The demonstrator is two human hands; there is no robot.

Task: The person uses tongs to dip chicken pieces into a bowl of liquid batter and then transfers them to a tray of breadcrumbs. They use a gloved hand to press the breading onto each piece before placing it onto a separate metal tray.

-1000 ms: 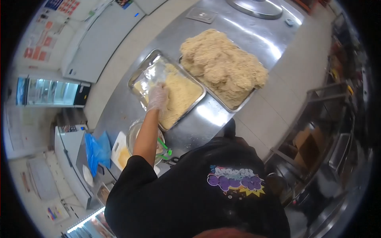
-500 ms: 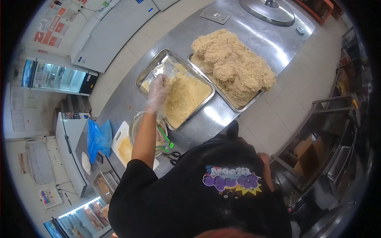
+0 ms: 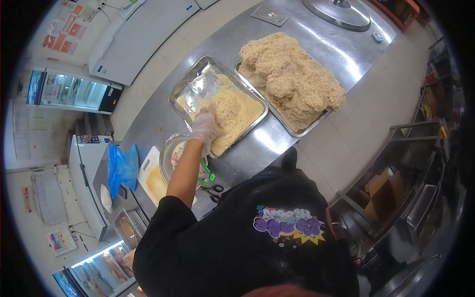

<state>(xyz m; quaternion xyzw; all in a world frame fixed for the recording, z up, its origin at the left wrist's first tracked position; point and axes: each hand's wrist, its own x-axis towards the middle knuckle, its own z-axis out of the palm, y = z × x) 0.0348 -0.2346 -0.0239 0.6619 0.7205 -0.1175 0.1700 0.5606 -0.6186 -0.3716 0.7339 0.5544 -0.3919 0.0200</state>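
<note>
My left hand (image 3: pixel 204 126), in a clear plastic glove, is low over the near left part of a metal tray (image 3: pixel 179 84). The tray holds pale yellow crumbs (image 3: pixel 246 121). Its fingers look spread at the edge of a crumb-coated piece (image 3: pixel 228 108) lying in the crumbs; fine contact is hard to make out. Under my wrist, a round bowl (image 3: pixel 166 157) holds pale, raw-looking pieces (image 3: pixel 177 154). My right hand is out of sight beside my body.
A second tray (image 3: pixel 298 132) is heaped with coated pieces (image 3: pixel 292 74). Black-handled scissors (image 3: pixel 213 193), a green-handled tool (image 3: pixel 210 176), a white cutting board (image 3: pixel 151 184) and a blue plastic bag (image 3: pixel 123 168) are near the bowl. A large lid (image 3: pixel 341 15) lies at the far end.
My left hand has moved down and toward the bowl side of the tray. A coated piece now shows in the crumbs beside it. My right hand, partly visible before, has gone from view.
</note>
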